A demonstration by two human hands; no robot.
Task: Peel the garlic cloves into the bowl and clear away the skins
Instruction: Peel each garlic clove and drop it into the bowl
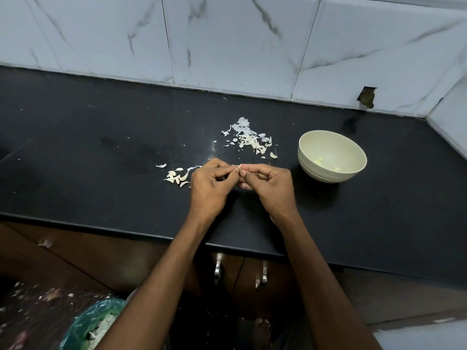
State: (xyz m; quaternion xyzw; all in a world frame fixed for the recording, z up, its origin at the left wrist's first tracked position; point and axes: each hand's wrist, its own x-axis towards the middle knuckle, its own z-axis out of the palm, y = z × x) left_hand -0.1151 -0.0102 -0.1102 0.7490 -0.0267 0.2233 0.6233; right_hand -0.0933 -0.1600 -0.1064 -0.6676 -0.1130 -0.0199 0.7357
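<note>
Both hands meet over the tabletop [101,152] — left hand [211,184] and right hand [267,188] pinching one garlic clove [238,168] between fingertips, likely to strip its skin. Bowl [332,157] sits near the right hand for easy drops; unpeeled cloves [177,176] wait left, skins [249,137] heaped behind.

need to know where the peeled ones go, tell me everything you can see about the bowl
The bowl is pale cream, round and deep, with faint horizontal ridges on its outer wall; it looks like plastic or melamine. It stands upright on the black countertop, to the right of the hands and the heap of garlic skins, touching neither. Inside lie a few peeled garlic pieces, so it is nearly empty. Nothing else touches it.
</note>
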